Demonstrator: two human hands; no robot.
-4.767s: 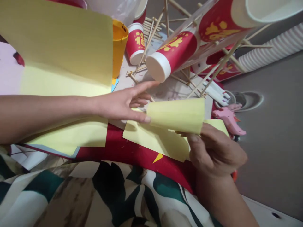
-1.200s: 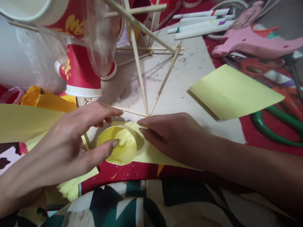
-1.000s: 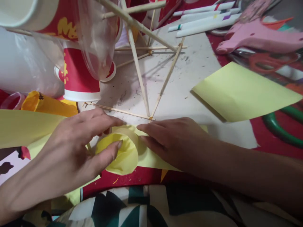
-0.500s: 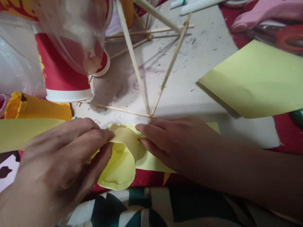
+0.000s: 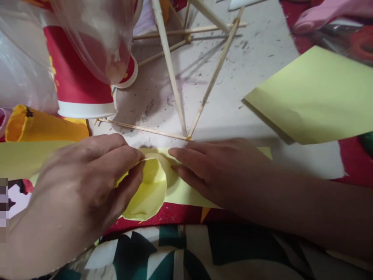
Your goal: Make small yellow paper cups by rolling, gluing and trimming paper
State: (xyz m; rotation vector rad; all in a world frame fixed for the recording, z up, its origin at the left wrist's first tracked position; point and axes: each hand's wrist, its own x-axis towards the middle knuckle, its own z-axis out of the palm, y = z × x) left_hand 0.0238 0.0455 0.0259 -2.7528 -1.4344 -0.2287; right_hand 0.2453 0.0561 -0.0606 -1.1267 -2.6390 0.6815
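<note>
A rolled yellow paper tube [image 5: 147, 192] lies with its round mouth facing me. My left hand [image 5: 96, 182] is closed on its left side, thumb and forefinger pinching the paper edge near the top of the mouth. From the roll, a flat sheet of yellow paper [image 5: 186, 196] stretches right, beneath my right hand. My right hand [image 5: 215, 167] lies over that sheet, fingers stretched toward the roll and their tips beside its right side. Its thumb is apart from the forefinger. Just beyond the hands, a frame of thin wooden sticks [image 5: 171, 74] stands on the white board.
Left of the stick frame are a red paper cup [image 5: 84, 74] with a clear plastic cup in front and an orange paper roll [image 5: 43, 124]. A loose yellow sheet [image 5: 314, 97] lies at the right. Behind it are pink-handled scissors [image 5: 323, 17]. The white board [image 5: 221, 112] covers a red cloth.
My left hand has shifted slightly right and the tube's mouth has narrowed a little. My right hand stays over the sheet. The whole view has moved slightly.
</note>
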